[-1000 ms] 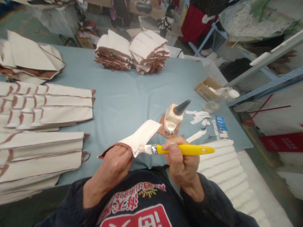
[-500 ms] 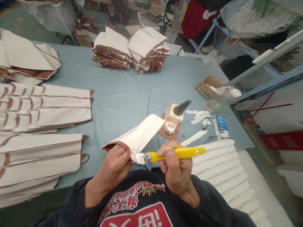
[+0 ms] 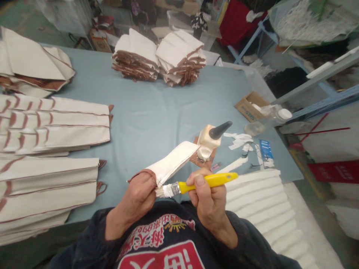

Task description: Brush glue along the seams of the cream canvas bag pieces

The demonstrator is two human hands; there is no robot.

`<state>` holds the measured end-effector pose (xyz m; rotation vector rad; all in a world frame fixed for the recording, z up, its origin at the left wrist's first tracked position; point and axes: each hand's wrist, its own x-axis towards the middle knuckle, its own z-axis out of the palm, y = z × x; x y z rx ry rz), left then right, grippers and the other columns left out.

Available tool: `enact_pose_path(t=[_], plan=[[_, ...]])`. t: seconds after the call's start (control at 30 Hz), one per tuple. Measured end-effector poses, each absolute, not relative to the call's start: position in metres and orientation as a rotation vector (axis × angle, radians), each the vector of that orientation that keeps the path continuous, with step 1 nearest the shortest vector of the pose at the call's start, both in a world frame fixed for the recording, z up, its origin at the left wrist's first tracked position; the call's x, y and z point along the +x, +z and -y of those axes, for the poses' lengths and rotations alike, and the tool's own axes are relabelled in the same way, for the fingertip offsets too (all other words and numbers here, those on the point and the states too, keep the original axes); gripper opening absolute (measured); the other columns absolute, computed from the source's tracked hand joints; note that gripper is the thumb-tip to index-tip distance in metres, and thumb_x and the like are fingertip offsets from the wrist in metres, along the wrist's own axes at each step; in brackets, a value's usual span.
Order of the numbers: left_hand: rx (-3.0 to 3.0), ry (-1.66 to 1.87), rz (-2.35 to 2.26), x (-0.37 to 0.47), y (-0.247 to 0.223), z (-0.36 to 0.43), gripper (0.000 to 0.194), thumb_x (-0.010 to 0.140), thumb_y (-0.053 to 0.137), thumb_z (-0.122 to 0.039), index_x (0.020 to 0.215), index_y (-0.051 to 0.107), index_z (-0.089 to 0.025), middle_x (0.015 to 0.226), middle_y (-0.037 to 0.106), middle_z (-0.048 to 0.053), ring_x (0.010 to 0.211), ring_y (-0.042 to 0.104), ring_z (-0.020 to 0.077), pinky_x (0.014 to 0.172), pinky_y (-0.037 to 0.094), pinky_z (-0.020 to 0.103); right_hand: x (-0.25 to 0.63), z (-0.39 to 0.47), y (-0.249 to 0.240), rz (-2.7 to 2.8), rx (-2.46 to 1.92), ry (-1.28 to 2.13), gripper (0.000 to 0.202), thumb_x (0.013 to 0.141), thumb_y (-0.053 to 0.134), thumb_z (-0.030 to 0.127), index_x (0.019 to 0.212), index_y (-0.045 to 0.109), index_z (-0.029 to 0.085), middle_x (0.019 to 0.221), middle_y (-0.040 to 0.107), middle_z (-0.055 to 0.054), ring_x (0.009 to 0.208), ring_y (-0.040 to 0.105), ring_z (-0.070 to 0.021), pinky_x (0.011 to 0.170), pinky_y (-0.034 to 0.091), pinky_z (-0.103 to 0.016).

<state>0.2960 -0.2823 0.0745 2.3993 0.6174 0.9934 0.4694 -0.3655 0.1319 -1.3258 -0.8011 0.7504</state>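
Clearly, the left hand (image 3: 140, 192) is the nearer one to the brown-edged cream fabric piece (image 3: 176, 158), which runs from that hand toward the far right, its long axis slanting across the near middle of the counter (image 3: 140, 119). That hand is curled at the piece's near left end, its fingers tucked in at the brown edging and gripping it, though the thumb is mostly hidden. The right hand (image 3: 209, 198) is closed around the yellow handle of a brush (image 3: 221, 179), which lies nearly crosswise: bristles to the left, coated in something white, handle end to the right and a little farther off. The bristles are at the piece's near corner, just beside the left fingertips; whether they touch the fabric cannot be told. The piece's far tip reaches toward a bottle with a dark spout (image 3: 209, 138), tilted over a brown pad (image 3: 196, 160); whether tip and bottle touch is unclear. As for writing, the small cardboard box (image 3: 246, 112) on the right seems to read "SBS", blurred; the blue packet (image 3: 266, 149) has pale marks too small to read; the dark garment (image 3: 157, 244) carries large Chinese characters, some white on a red panel.
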Motion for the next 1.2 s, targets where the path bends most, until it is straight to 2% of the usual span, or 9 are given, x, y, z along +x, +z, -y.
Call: enact_pose_path(t=[0.23, 0.33, 0.57, 0.73, 0.83, 0.97, 1.03, 1.1, 1.2], plan=[[2.437, 0.992, -0.551, 0.296, 0.071, 0.276, 0.024, 0.095, 0.051, -0.001, 0.1, 0.067, -0.018, 0.086, 0.075, 0.009, 0.082, 0.069, 0.0226, 0.074, 0.057, 0.034, 0.468, 0.357, 0.131, 0.735, -1.358, 0.596, 0.04, 0.104, 0.057, 0.051, 0.078, 0.062, 0.02, 0.045, 0.043, 0.01, 0.032, 0.035, -0.0059, 0.034, 0.029, -0.017], [2.465, 0.994, -0.538, 0.294, 0.072, 0.272, 0.023, 0.095, 0.052, -0.001, 0.094, 0.066, -0.019, 0.086, 0.075, 0.01, 0.084, 0.069, 0.0244, 0.074, 0.057, 0.035, 0.464, 0.36, 0.129, 0.763, -1.379, 0.706, 0.042, 0.103, 0.057, 0.052, 0.077, 0.062, 0.02, 0.046, 0.044, 0.01, 0.031, 0.034, -0.0055, 0.032, 0.025, -0.017], [2.506, 0.902, -0.511, 0.288, 0.071, 0.269, 0.025, 0.095, 0.049, -0.003, 0.093, 0.071, -0.017, 0.091, 0.075, 0.013, 0.086, 0.069, 0.0262, 0.075, 0.059, 0.039, 0.475, 0.362, 0.119, 0.615, -1.421, 0.699, 0.043, 0.1, 0.06, 0.057, 0.079, 0.062, 0.02, 0.044, 0.039, 0.011, 0.035, 0.036, -0.0071, 0.038, 0.031, -0.019], [2.512, 0.825, -0.546, 0.285, 0.063, 0.275, 0.029, 0.091, 0.046, -0.003, 0.085, 0.071, -0.018, 0.089, 0.073, 0.013, 0.087, 0.068, 0.0276, 0.074, 0.06, 0.042, 0.466, 0.367, 0.107, 0.543, -1.423, 0.944, 0.045, 0.097, 0.062, 0.061, 0.078, 0.061, 0.02, 0.041, 0.038, 0.011, 0.033, 0.032, -0.0065, 0.037, 0.027, -0.018], [2.504, 0.804, -0.535, 0.286, 0.06, 0.281, 0.029, 0.092, 0.045, -0.004, 0.089, 0.071, -0.017, 0.092, 0.074, 0.015, 0.088, 0.068, 0.0286, 0.075, 0.059, 0.043, 0.47, 0.363, 0.109, 0.411, -1.424, 0.913, 0.043, 0.092, 0.068, 0.061, 0.077, 0.06, 0.021, 0.038, 0.036, 0.012, 0.033, 0.031, -0.0067, 0.038, 0.03, -0.018], [2.235, 0.732, -0.583, 0.286, 0.058, 0.293, 0.026, 0.093, 0.047, -0.005, 0.098, 0.07, -0.017, 0.103, 0.074, 0.016, 0.098, 0.068, 0.0299, 0.086, 0.057, 0.045, 0.48, 0.353, 0.117, 0.3, -1.381, 0.827, 0.045, 0.083, 0.075, 0.062, 0.074, 0.058, 0.022, 0.037, 0.035, 0.013, 0.031, 0.028, -0.006, 0.037, 0.032, -0.017], [1.969, 0.668, -0.637, 0.284, 0.058, 0.297, 0.023, 0.092, 0.048, -0.006, 0.092, 0.068, -0.019, 0.098, 0.073, 0.012, 0.092, 0.068, 0.0259, 0.085, 0.055, 0.04, 0.484, 0.354, 0.116, 0.247, -1.398, 0.851, 0.044, 0.08, 0.078, 0.06, 0.074, 0.058, 0.022, 0.037, 0.034, 0.013, 0.031, 0.028, -0.0057, 0.037, 0.033, -0.017], [1.887, 0.645, -0.707, 0.281, 0.061, 0.297, 0.022, 0.089, 0.047, -0.005, 0.082, 0.062, -0.02, 0.082, 0.069, 0.006, 0.077, 0.064, 0.0203, 0.075, 0.052, 0.032, 0.491, 0.359, 0.105, 0.15, -1.445, 0.868, 0.041, 0.078, 0.082, 0.054, 0.072, 0.057, 0.022, 0.038, 0.033, 0.013, 0.032, 0.028, -0.0054, 0.038, 0.034, -0.018], [1.84, 0.675, -0.848, 0.275, 0.07, 0.289, 0.02, 0.085, 0.049, -0.006, 0.076, 0.057, -0.021, 0.073, 0.064, 0.002, 0.069, 0.06, 0.0175, 0.069, 0.048, 0.029, 0.508, 0.367, 0.073, 0.219, -1.398, 0.916, 0.038, 0.079, 0.08, 0.054, 0.073, 0.058, 0.023, 0.045, 0.032, 0.011, 0.037, 0.029, -0.0068, 0.04, 0.037, -0.023]])
